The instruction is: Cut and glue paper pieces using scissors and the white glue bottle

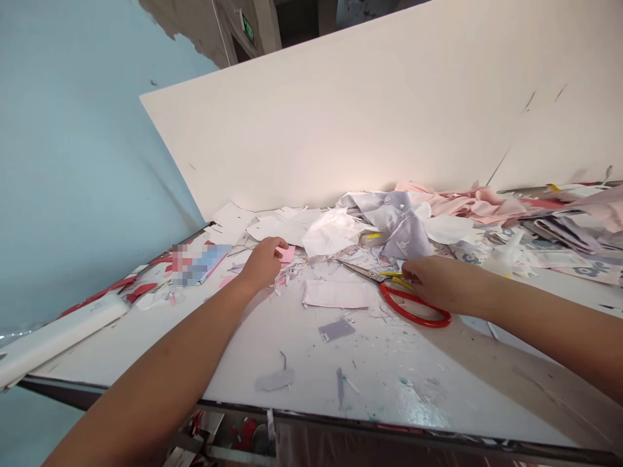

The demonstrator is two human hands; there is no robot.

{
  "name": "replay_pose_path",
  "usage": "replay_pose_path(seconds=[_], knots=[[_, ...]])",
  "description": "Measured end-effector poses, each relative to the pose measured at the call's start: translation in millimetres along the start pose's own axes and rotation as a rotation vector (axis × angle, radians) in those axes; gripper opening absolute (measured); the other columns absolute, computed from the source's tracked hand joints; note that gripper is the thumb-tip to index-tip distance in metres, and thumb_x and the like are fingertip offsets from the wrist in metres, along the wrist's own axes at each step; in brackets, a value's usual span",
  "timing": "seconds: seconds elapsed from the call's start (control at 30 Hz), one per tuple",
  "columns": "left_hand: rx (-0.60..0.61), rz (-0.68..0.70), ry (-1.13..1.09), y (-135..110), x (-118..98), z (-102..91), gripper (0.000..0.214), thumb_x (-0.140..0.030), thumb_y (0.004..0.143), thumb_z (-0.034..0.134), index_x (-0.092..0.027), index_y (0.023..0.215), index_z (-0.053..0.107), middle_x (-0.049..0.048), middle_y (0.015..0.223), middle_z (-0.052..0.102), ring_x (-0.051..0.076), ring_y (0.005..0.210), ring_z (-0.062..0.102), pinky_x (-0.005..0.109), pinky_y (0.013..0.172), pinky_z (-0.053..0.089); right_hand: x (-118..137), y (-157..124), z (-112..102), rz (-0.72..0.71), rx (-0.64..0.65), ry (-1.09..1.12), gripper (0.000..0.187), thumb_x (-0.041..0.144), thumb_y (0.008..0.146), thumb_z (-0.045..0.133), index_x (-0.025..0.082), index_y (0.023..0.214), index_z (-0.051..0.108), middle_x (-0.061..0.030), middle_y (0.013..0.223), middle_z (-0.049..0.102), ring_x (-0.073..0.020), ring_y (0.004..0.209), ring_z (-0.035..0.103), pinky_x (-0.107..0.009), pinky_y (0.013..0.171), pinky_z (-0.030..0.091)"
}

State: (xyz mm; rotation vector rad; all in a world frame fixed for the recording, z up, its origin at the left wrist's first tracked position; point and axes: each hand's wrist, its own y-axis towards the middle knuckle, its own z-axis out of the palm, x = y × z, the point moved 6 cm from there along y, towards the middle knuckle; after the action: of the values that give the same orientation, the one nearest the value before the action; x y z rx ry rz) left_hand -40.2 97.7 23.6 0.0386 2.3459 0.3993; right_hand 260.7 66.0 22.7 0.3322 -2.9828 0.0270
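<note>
My left hand (263,264) is closed at the back of the table, its fingertips pinching the edge of a small pink fabric piece (288,255). Over on the right, my right hand (433,280) has its fingers curled together beside a yellow-handled tool (400,280), partly hidden; what they hold is unclear. Under and beside that hand lie scissors with red handles (413,316), blades pointing left. Between my hands rests a pale rectangular fabric piece (337,294), with a small grey-purple scrap (337,329) nearer me. White cloth (331,232) and grey-purple fabric (406,233) are heaped behind.
Pink fabric (467,202) and printed strips (579,266) pile up at the back right, against a tall white board (341,123). At left are a blue-pink booklet (210,264) and a long white box (63,334). Thread bits litter the white tabletop (292,408).
</note>
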Motion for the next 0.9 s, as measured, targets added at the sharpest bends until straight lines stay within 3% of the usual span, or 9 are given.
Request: replay_pose_path(seconds=[0.17, 0.3, 0.4, 0.5, 0.73, 0.9], knots=[[0.015, 0.011, -0.014, -4.3, -5.4, 0.4, 0.017, -0.009, 0.053, 0.04, -0.021, 0.058, 0.051, -0.0016, 0.053, 0.047, 0.011, 0.042, 0.035, 0.023, 0.042, 0.026, 2.2, -8.1, 6.5, -0.037, 0.061, 0.023, 0.012, 0.025, 0.068, 0.05, 0.021, 0.058, 0.046, -0.007, 0.063, 0.057, -0.0176, 0.048, 0.049, -0.03, 0.043, 0.03], [0.025, -0.021, -0.019, -6.8, -6.7, 3.5, 0.013, -0.009, 0.054, 0.039, -0.02, 0.054, 0.046, -0.0023, 0.051, 0.046, 0.009, 0.04, 0.033, 0.022, 0.04, 0.024, 5.4, -6.7, 11.2, -0.071, 0.129, -0.044, 0.007, 0.027, 0.065, 0.052, 0.021, 0.064, 0.047, -0.0053, 0.065, 0.058, -0.019, 0.051, 0.053, -0.028, 0.042, 0.03], [0.034, -0.049, -0.02, -6.8, -6.7, 5.9, 0.011, -0.012, 0.058, 0.04, -0.02, 0.057, 0.047, -0.0022, 0.054, 0.048, 0.008, 0.04, 0.034, 0.021, 0.039, 0.025, 2.9, -6.6, 15.0, -0.046, 0.186, -0.117, 0.006, 0.025, 0.065, 0.051, 0.021, 0.065, 0.047, -0.0043, 0.064, 0.057, -0.0192, 0.05, 0.054, -0.027, 0.041, 0.03], [0.054, -0.076, -0.018, -4.9, -6.4, 9.5, 0.008, -0.017, 0.063, 0.042, -0.021, 0.065, 0.049, -0.0029, 0.057, 0.048, 0.008, 0.04, 0.036, 0.021, 0.039, 0.027, -1.1, -8.0, 12.0, -0.03, 0.162, -0.14, 0.01, 0.027, 0.068, 0.048, 0.02, 0.062, 0.045, -0.0047, 0.064, 0.056, -0.0196, 0.051, 0.053, -0.028, 0.043, 0.032], [0.124, -0.175, -0.029, 11.5, -2.8, 27.8, 0.019, -0.032, 0.067, 0.05, -0.022, 0.082, 0.055, -0.002, 0.059, 0.052, 0.009, 0.037, 0.039, 0.023, 0.04, 0.029, -9.3, -10.9, -14.2, 0.058, 0.019, 0.093, 0.025, 0.043, 0.074, 0.043, 0.02, 0.067, 0.046, -0.0059, 0.069, 0.058, -0.0181, 0.057, 0.053, -0.027, 0.047, 0.034], [0.112, -0.207, -0.044, 30.6, -11.3, 41.0, 0.026, -0.037, 0.064, 0.053, -0.022, 0.085, 0.055, -0.0005, 0.059, 0.055, 0.014, 0.045, 0.046, 0.025, 0.044, 0.031, 10.2, -8.6, -11.8, 0.003, 0.134, 0.212, 0.012, 0.031, 0.072, 0.048, 0.02, 0.069, 0.049, -0.0032, 0.066, 0.059, -0.015, 0.052, 0.052, -0.025, 0.043, 0.03]])
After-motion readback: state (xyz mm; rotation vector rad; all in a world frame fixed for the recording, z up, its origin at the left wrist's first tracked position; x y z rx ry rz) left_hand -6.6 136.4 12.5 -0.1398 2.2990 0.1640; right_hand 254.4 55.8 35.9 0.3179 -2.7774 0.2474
